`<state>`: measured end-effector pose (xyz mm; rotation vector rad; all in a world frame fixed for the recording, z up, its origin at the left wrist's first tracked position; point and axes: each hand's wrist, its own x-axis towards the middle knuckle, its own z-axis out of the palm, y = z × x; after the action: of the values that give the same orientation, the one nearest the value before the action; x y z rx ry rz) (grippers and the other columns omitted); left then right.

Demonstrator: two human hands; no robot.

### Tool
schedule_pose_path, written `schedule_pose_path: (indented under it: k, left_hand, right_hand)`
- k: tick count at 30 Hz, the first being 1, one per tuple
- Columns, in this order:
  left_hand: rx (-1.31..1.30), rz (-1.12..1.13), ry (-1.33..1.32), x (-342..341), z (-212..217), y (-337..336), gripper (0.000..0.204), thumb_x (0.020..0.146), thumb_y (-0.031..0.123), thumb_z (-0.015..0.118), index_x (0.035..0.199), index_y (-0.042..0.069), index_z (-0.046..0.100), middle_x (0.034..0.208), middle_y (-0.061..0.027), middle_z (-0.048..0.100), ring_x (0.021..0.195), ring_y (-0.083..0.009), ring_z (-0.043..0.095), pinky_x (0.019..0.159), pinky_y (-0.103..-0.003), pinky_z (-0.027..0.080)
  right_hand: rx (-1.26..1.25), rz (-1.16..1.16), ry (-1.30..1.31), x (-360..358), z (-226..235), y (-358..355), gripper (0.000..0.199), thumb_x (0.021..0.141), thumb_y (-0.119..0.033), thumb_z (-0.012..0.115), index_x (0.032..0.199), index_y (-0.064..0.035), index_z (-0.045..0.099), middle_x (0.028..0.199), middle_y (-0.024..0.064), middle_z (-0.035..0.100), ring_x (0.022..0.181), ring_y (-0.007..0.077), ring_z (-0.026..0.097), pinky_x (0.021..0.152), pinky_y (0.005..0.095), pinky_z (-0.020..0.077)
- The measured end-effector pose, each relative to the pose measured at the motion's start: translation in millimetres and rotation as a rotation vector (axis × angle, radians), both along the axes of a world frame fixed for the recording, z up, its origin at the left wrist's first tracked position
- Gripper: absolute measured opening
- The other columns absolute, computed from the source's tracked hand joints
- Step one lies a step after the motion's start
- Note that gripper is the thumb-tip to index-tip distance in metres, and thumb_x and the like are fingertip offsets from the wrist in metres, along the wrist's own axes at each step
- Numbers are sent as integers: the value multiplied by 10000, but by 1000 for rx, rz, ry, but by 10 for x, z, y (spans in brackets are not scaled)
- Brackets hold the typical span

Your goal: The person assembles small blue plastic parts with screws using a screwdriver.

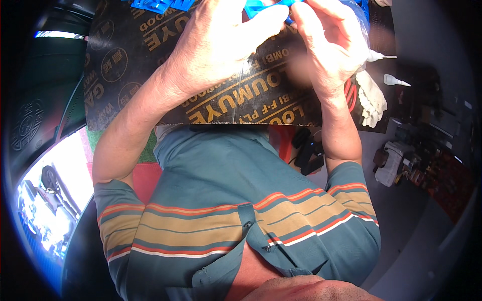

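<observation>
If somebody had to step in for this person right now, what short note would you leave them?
Left hand: fingers closed on a blue plastic piece at the top edge.
Right hand: fingertips pinching the same piece from the other side.
More blue plastic parts lie on the dark printed board beyond the left hand.
Two white nozzle-tipped tubes and a white glove sit to the right.
Done: piece picked up and held in both hands. Left: cannot tell; the piece is mostly cut off by the frame.

Pretty harsh light here: both hands are blown out near white at the top edge, and daylight glares in at the lower left. The right wrist area smears with blur. Heavy fisheye bending, and the corners fall off to black vignette.
</observation>
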<state>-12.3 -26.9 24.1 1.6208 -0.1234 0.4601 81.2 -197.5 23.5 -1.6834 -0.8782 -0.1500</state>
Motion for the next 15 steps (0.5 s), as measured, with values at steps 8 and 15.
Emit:
schedule_pose_path:
  k: [8, 15]
  left_hand:
    - [20, 10, 25, -22, 8, 3, 353, 985, 72, 621, 1327, 39, 540, 1071, -93, 657, 984, -160, 665, 816, -316, 554]
    - [92, 40, -50, 25, -32, 31, 348, 981, 80, 628, 1317, 42, 549, 1079, -105, 661, 987, -181, 668, 837, -328, 551]
  right_hand:
    - [44, 6, -20, 5, -28, 5, 242, 887, 61, 766, 1121, 12, 728, 974, 71, 740, 855, 108, 686, 753, 254, 552]
    - [16, 9, 13, -13, 26, 12, 241, 886, 46, 777, 1118, 3, 728, 928, 59, 733, 806, 103, 683, 726, 253, 548]
